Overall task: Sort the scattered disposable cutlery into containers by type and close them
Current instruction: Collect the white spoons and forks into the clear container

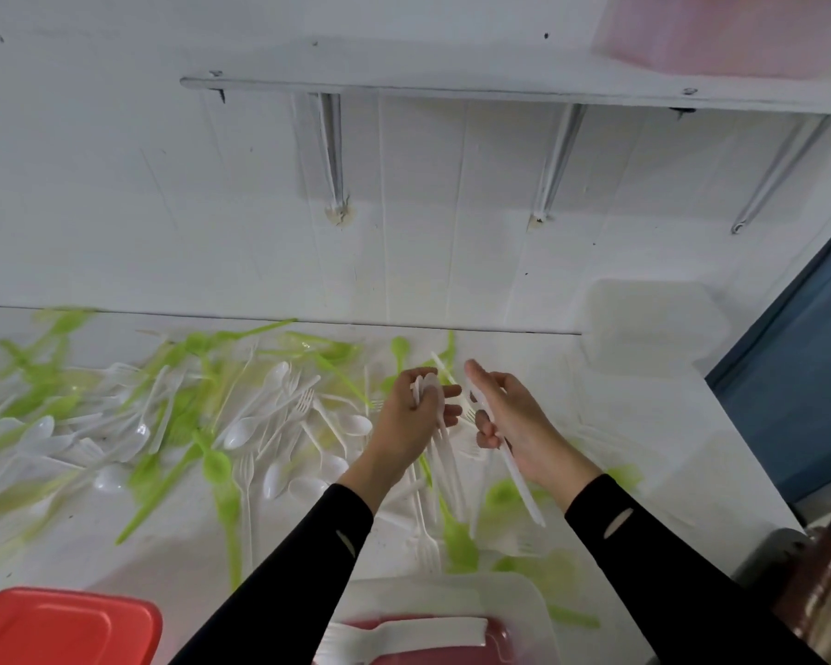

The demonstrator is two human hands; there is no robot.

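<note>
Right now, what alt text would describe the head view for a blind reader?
A person's left hand grips a bunch of white cutlery and the right hand holds one long white piece, above a white table strewn with white and green cutlery. A clear container with white forks sits nearest, a red lid to its left.

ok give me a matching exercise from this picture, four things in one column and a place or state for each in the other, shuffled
Things:
1. red lid
2. pink tub
3. left hand
4. right hand

Place or state:
a. grips a long white utensil
b. up on the shelf
c. near edge of the table, at the person's left
d. holds a bunch of white cutlery

Pairs: 1-c, 2-b, 3-d, 4-a
</note>
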